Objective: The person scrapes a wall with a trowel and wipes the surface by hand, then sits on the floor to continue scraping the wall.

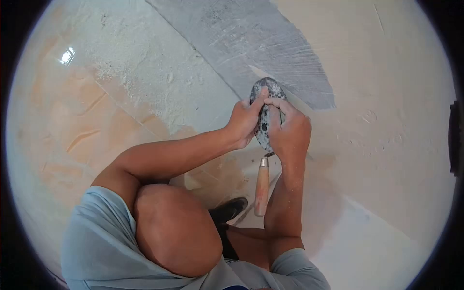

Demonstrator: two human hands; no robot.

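Note:
A trowel with a rounded, plaster-crusted metal blade [267, 89] and a wooden handle [261, 186] is held upright in front of me, blade up, handle hanging down. My left hand [245, 121] grips the blade's left edge, thumb pressed on its face. My right hand [290, 130] wraps the blade's right side, fingers over the top. Both hands are on the blade, not on the handle. Behind the blade lies a grey band of fresh smoothed mortar [256, 43] on the surface.
I am crouched; my bare knee [176, 227] and a dark shoe [229, 210] are below the hands. Loose white powder [145, 63] covers the surface at upper left. Orange-tan flooring [72, 125] lies left, pale smooth surface [386, 135] right.

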